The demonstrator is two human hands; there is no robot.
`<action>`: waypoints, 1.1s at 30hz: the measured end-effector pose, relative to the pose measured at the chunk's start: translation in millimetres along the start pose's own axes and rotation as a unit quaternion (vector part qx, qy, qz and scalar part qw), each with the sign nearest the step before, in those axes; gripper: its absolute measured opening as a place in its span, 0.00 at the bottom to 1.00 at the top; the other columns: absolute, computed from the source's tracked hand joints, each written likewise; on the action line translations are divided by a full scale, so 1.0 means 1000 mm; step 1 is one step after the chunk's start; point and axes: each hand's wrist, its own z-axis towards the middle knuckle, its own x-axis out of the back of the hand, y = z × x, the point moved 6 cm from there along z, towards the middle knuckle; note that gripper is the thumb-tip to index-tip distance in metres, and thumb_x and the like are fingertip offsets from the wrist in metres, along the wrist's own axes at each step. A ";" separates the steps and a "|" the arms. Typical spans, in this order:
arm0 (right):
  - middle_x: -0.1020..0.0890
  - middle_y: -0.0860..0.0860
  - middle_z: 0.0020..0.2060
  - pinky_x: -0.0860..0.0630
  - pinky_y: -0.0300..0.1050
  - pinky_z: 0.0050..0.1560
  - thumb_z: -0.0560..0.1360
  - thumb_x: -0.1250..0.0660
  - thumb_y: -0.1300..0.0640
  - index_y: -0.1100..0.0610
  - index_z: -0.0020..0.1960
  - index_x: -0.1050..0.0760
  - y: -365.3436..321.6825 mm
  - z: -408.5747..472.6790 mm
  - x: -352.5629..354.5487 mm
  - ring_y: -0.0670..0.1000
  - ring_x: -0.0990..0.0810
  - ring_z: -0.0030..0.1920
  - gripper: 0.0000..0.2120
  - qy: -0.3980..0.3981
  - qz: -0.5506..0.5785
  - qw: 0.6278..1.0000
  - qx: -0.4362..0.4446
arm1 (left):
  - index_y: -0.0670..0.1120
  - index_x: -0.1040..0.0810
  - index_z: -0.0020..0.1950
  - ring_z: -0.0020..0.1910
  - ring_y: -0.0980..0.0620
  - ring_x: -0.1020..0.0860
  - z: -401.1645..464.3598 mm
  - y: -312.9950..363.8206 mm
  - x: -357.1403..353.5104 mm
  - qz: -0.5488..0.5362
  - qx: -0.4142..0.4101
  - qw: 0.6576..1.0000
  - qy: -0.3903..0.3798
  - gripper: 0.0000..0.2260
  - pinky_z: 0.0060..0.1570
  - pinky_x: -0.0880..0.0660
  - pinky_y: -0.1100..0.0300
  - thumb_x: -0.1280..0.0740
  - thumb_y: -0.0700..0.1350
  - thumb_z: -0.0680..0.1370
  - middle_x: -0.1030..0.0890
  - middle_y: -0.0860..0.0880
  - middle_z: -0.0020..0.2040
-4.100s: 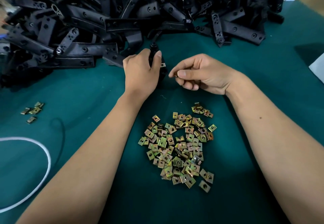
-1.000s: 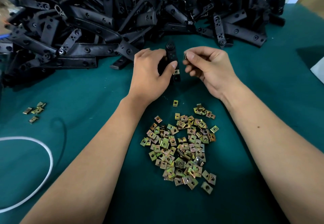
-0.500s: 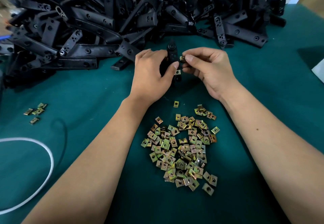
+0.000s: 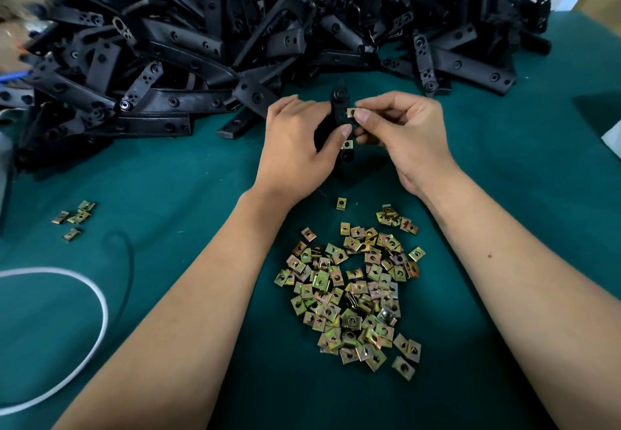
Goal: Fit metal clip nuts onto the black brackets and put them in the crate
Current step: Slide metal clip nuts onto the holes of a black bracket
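The left hand (image 4: 295, 147) grips an upright black bracket (image 4: 339, 107); the right hand (image 4: 400, 130) pinches a clip nut (image 4: 351, 112) against its edge. Loose clip nuts (image 4: 356, 291) lie just below the bracket, with the bracket pile (image 4: 201, 49) behind.

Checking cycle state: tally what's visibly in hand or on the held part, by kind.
Black bracket: 1, gripped by the left hand
Clip nuts: 2, the upper clip nut pinched by the right hand, the lower clip nut on the bracket
Total: 3

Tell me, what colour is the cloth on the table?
Dark green: the cloth shows plainly in the head view, under the hands and metal clips.
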 end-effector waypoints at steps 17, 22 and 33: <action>0.17 0.50 0.34 0.23 0.44 0.48 0.76 0.27 0.67 0.60 0.58 0.24 -0.002 0.001 -0.004 0.48 0.21 0.39 0.13 -0.016 -0.013 1.000 0.008 | 0.44 0.20 0.44 0.41 0.46 0.25 0.002 0.007 -0.002 0.018 -0.037 0.999 -0.002 0.07 0.66 0.32 0.48 0.30 0.46 0.79 0.30 0.55 0.37; 0.17 0.48 0.34 0.23 0.48 0.50 0.75 0.27 0.65 0.56 0.54 0.22 -0.005 0.003 -0.005 0.52 0.21 0.40 0.09 -0.016 -0.047 0.998 0.025 | 0.44 0.19 0.45 0.42 0.46 0.24 0.002 0.007 -0.002 0.018 -0.027 0.999 -0.004 0.08 0.67 0.34 0.50 0.29 0.48 0.79 0.28 0.55 0.37; 0.14 0.55 0.43 0.21 0.44 0.44 0.86 0.42 0.60 0.61 0.55 0.19 0.010 0.001 -0.006 0.52 0.16 0.43 0.13 -0.007 0.001 0.997 -0.073 | 0.45 0.26 0.39 0.36 0.47 0.30 -0.001 -0.008 0.000 0.001 0.085 0.996 0.025 0.15 0.55 0.28 0.46 0.32 0.51 0.82 0.27 0.51 0.34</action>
